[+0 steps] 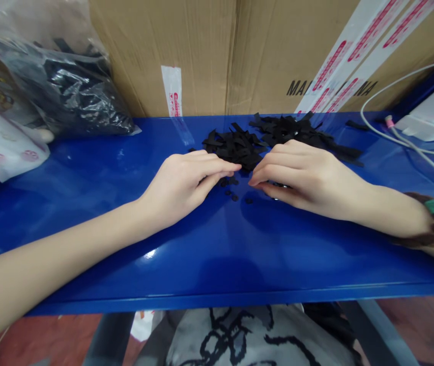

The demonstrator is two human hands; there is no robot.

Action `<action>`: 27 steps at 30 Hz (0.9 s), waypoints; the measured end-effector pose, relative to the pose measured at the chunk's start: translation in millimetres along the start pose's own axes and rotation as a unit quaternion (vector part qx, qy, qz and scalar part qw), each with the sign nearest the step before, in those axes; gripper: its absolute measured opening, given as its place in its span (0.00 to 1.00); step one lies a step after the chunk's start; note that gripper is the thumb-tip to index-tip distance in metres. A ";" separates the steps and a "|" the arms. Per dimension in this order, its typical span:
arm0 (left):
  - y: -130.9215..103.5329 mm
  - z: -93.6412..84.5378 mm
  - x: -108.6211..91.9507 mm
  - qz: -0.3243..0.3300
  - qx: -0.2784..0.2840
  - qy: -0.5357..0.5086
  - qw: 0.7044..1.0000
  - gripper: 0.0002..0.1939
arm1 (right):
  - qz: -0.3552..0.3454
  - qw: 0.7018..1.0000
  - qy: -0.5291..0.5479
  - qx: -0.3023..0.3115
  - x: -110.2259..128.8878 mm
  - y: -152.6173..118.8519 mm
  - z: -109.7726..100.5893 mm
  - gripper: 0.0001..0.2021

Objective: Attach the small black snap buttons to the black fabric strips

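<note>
My left hand is closed, thumb and fingers pressed together just above the blue tabletop. Small black discs lie scattered under and beside its fingertips. Facing it, my right hand is curled, with thumb and fingertips drawn close together. Small shiny pieces partly show beneath its thumb. What either hand pinches, if anything, is hidden or too small to name. Behind the fingertips is a pile of short black fabric-like strips. A second pile of black strips spreads behind my right hand.
A large cardboard box stands along the back of the blue table. At the left are a clear plastic bag of black material and a white printed wrapper. White cables and a white plug adapter lie at the right.
</note>
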State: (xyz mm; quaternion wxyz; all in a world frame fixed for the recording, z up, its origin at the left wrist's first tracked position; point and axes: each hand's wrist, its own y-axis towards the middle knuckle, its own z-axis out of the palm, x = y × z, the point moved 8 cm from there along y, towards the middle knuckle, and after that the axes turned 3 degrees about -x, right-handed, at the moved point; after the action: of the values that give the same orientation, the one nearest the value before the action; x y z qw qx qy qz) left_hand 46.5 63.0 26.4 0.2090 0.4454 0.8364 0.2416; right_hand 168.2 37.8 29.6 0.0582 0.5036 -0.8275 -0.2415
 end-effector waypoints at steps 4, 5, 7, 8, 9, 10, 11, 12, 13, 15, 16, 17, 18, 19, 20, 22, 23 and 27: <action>0.0 2.0 1.7 -0.014 0.000 -0.002 1.000 0.18 | -0.036 0.999 -0.011 -0.016 4.9 0.3 -0.9 0.11; 0.0 2.2 2.3 -0.020 -0.001 -0.005 1.000 0.20 | -0.043 0.999 -0.011 -0.023 5.7 0.1 -1.1 0.12; 0.1 1.8 1.8 -0.024 -0.004 -0.013 1.000 0.22 | -0.049 0.998 -0.012 -0.029 6.7 -0.4 -0.6 0.11; 0.2 1.3 0.7 -0.020 -0.005 -0.017 1.000 0.23 | -0.051 0.998 -0.011 -0.031 7.3 -0.7 -0.4 0.11; 0.4 0.7 -0.5 -0.015 -0.007 -0.018 1.000 0.22 | -0.053 0.998 -0.009 -0.034 8.0 -0.8 -0.4 0.11; 0.6 -0.1 -1.8 -0.009 -0.008 -0.015 1.000 0.21 | -0.055 0.998 -0.008 -0.036 8.9 -1.0 -0.5 0.11; 0.7 -0.6 -2.9 -0.003 -0.008 -0.011 1.000 0.19 | -0.056 0.998 -0.007 -0.038 9.9 -1.0 -0.6 0.11; 0.8 -0.5 -3.8 0.003 -0.006 -0.006 1.000 0.17 | -0.058 0.998 -0.008 -0.039 10.9 -1.0 -0.9 0.11; 0.9 0.0 -4.4 0.008 -0.001 -0.003 1.000 0.15 | -0.059 0.997 -0.009 -0.039 11.9 -0.9 -1.1 0.11; 0.8 1.2 -5.3 0.015 0.007 -0.004 1.000 0.12 | -0.061 0.997 -0.012 -0.036 13.6 -0.5 -1.5 0.11; 0.8 1.8 -5.6 0.016 0.010 -0.008 1.000 0.11 | -0.062 0.997 -0.013 -0.034 14.3 -0.3 -1.6 0.11; 0.7 2.2 -5.8 0.016 0.010 -0.014 1.000 0.11 | -0.064 0.997 -0.013 -0.032 15.0 -0.1 -1.7 0.11; 0.8 2.4 -6.1 0.015 0.008 -0.023 1.000 0.11 | -0.066 0.997 -0.012 -0.030 15.7 0.1 -1.6 0.11; 0.8 2.2 -6.3 0.013 0.005 -0.031 0.999 0.11 | -0.069 0.997 -0.011 -0.028 16.4 0.2 -1.5 0.11; 1.0 2.3 -6.7 0.011 0.003 -0.041 0.999 0.11 | -0.071 0.997 -0.011 -0.026 16.9 0.4 -1.3 0.11; 1.3 2.2 -7.9 0.009 0.003 -0.062 0.998 0.10 | -0.071 0.997 -0.012 -0.021 17.3 0.8 -0.7 0.10; 1.4 2.3 -8.6 0.009 0.006 -0.071 0.997 0.10 | -0.070 0.997 -0.015 -0.019 17.2 1.0 -0.3 0.10; 1.5 2.1 -10.9 0.006 0.022 -0.084 0.996 0.16 | -0.073 0.997 -0.029 -0.014 17.5 1.6 0.6 0.11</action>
State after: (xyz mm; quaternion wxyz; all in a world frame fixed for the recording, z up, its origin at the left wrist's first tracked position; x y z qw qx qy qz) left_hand 54.2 55.0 27.0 0.2674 0.4734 0.8183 0.1866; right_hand 158.2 23.5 27.2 0.0235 0.5542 -0.7865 -0.2716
